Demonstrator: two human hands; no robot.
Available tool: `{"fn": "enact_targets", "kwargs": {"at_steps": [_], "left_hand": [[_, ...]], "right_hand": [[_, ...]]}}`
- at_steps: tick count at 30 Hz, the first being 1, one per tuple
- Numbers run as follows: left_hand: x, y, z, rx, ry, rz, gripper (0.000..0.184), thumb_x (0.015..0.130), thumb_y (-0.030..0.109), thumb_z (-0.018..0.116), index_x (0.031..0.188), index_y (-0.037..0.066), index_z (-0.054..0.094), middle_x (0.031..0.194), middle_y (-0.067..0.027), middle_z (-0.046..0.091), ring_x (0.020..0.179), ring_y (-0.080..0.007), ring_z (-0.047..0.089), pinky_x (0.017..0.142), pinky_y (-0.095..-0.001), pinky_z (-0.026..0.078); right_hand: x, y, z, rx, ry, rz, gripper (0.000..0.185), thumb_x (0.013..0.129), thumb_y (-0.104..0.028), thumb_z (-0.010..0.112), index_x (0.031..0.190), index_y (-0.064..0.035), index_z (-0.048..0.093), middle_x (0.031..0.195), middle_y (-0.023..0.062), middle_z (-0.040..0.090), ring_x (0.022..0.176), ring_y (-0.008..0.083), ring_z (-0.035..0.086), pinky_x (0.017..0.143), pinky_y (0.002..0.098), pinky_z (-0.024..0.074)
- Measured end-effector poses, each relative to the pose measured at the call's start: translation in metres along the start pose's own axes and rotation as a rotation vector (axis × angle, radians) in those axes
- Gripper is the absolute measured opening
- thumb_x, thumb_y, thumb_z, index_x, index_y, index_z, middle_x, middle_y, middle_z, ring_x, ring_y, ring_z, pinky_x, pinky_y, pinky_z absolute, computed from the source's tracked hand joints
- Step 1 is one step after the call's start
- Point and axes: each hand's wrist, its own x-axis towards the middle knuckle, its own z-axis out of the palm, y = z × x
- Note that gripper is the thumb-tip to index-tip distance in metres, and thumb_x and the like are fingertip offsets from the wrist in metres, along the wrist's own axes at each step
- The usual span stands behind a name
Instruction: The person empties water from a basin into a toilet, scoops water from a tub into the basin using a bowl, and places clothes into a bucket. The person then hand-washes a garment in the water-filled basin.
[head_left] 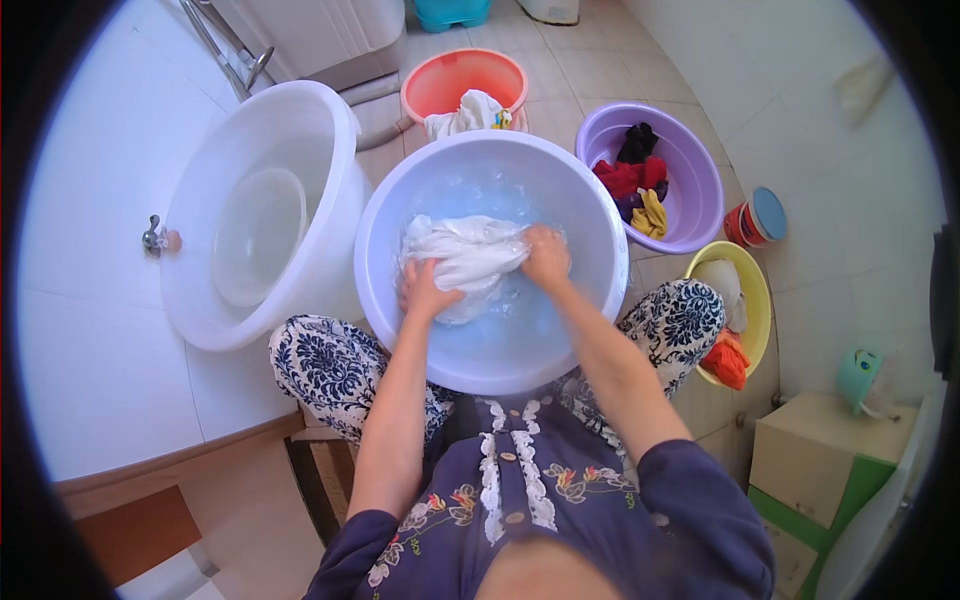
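Note:
A white cloth (468, 250) lies bunched up and wet in the water of a large pale lavender basin (372, 240) between my knees. My left hand (427, 292) grips the cloth's near left side, its thumb apart from the fingers. At the cloth's right end my right hand (546, 255) is closed round the fabric, its fingertips partly hidden. Bluish water with some bubbles surrounds the cloth, and its exact garment kind cannot be made out.
A big white tub (345, 190) holding water stands left. Behind is a coral basin (465, 68) with white cloth. To the right are a purple basin (700, 205) and a yellow basin (758, 330) with clothes, plus a blue-lidded bucket (748, 225). A drawer cabinet (810, 460) stands lower right.

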Motion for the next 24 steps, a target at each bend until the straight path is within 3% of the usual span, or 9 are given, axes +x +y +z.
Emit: {"fn": "enact_targets", "kwargs": {"at_steps": [2, 4, 6, 9, 10, 13, 18, 21, 24], "left_hand": [[0.032, -0.025, 0.043, -1.183, -0.151, -0.214, 0.072, 0.066, 0.043, 0.065, 0.126, 0.019, 0.035, 0.131, -0.0104, 0.029, 0.114, -0.0339, 0.036, 0.091, -0.0487, 0.032], [0.032, -0.018, 0.043, -1.867, -0.293, -0.299, 0.067, 0.073, 0.048, 0.054, 0.126, 0.012, 0.036, 0.123, -0.0109, 0.039, 0.109, -0.031, 0.043, 0.09, -0.0465, 0.035], [0.003, 0.03, 0.002, -2.072, -0.436, -0.242, 0.067, 0.081, 0.054, 0.039, 0.126, 0.004, 0.035, 0.114, -0.0123, 0.048, 0.106, -0.0282, 0.047, 0.09, -0.0445, 0.036], [0.022, 0.022, 0.007, -2.192, -0.86, 0.269, 0.067, 0.082, 0.057, 0.036, 0.126, 0.006, 0.037, 0.11, -0.0107, 0.05, 0.1, -0.0255, 0.049, 0.087, -0.0388, 0.04], [-0.003, 0.054, -0.017, -2.135, -0.594, 0.1, 0.063, 0.083, 0.054, 0.035, 0.126, 0.007, 0.037, 0.106, -0.0086, 0.051, 0.095, -0.0219, 0.051, 0.083, -0.0334, 0.042], [-0.012, 0.066, -0.02, -2.373, -0.593, -0.087, 0.047, 0.084, 0.041, 0.043, 0.116, 0.006, 0.045, 0.102, -0.0085, 0.053, 0.089, -0.0216, 0.053, 0.076, -0.0323, 0.045], [0.06, 0.04, 0.038, -2.111, -0.722, 0.554, 0.034, 0.087, 0.024, 0.043, 0.112, 0.003, 0.047, 0.1, -0.0096, 0.055, 0.087, -0.02, 0.054, 0.08, -0.0331, 0.045], [0.041, 0.037, 0.027, -1.786, -0.234, -0.196, 0.03, 0.083, 0.017, 0.048, 0.108, 0.001, 0.05, 0.096, -0.0109, 0.057, 0.084, -0.022, 0.057, 0.076, -0.0336, 0.047], [0.035, 0.021, 0.017, -0.902, -0.027, 0.142, 0.035, 0.078, 0.022, 0.054, 0.105, 0.0, 0.053, 0.1, -0.0125, 0.057, 0.091, -0.0282, 0.054, 0.081, -0.0399, 0.043]], "right_hand": [[-0.003, -0.015, 0.012, 0.492, 0.09, 0.222, 0.051, 0.064, -0.014, 0.061, 0.112, -0.0097, 0.042, 0.098, 0.0117, 0.053, 0.094, 0.0261, 0.05, 0.073, 0.0388, 0.0439], [-0.001, -0.059, -0.01, 1.245, 0.01, 0.439, 0.046, 0.063, -0.006, 0.058, 0.106, -0.0045, 0.043, 0.09, 0.0119, 0.053, 0.087, 0.0229, 0.053, 0.069, 0.0335, 0.0445], [-0.014, -0.11, -0.057, 1.296, -0.014, 0.323, 0.044, 0.06, 0.0, 0.054, 0.103, -0.0028, 0.043, 0.091, 0.0103, 0.051, 0.083, 0.0187, 0.052, 0.067, 0.0292, 0.0438], [-0.052, -0.153, -0.092, 1.129, 0.131, -0.005, 0.042, 0.06, -0.003, 0.057, 0.101, -0.0039, 0.045, 0.086, 0.012, 0.051, 0.079, 0.0235, 0.053, 0.067, 0.0296, 0.0439], [-0.062, -0.161, -0.096, 1.032, 0.236, -0.165, 0.039, 0.06, -0.006, 0.059, 0.098, -0.0044, 0.047, 0.084, 0.0129, 0.05, 0.078, 0.0255, 0.053, 0.067, 0.0311, 0.0444], [-0.065, -0.156, -0.092, 0.682, 0.287, -0.311, 0.031, 0.062, -0.017, 0.063, 0.09, -0.0067, 0.052, 0.078, 0.0133, 0.05, 0.074, 0.0291, 0.054, 0.062, 0.035, 0.0454], [-0.016, -0.102, -0.037, 0.468, 0.325, -0.173, 0.026, 0.065, -0.03, 0.062, 0.082, -0.0105, 0.056, 0.079, 0.0085, 0.053, 0.062, 0.0279, 0.056, 0.053, 0.0382, 0.0452], [0.015, -0.07, -0.038, 0.209, 0.213, 0.061, 0.026, 0.068, -0.029, 0.06, 0.085, -0.0099, 0.057, 0.084, 0.0079, 0.054, 0.07, 0.0268, 0.057, 0.056, 0.0399, 0.0457], [0.017, -0.034, -0.027, 0.076, 0.389, 0.046, 0.031, 0.068, -0.029, 0.06, 0.092, -0.0091, 0.058, 0.097, 0.0095, 0.055, 0.088, 0.0286, 0.055, 0.065, 0.0413, 0.0467]]}}
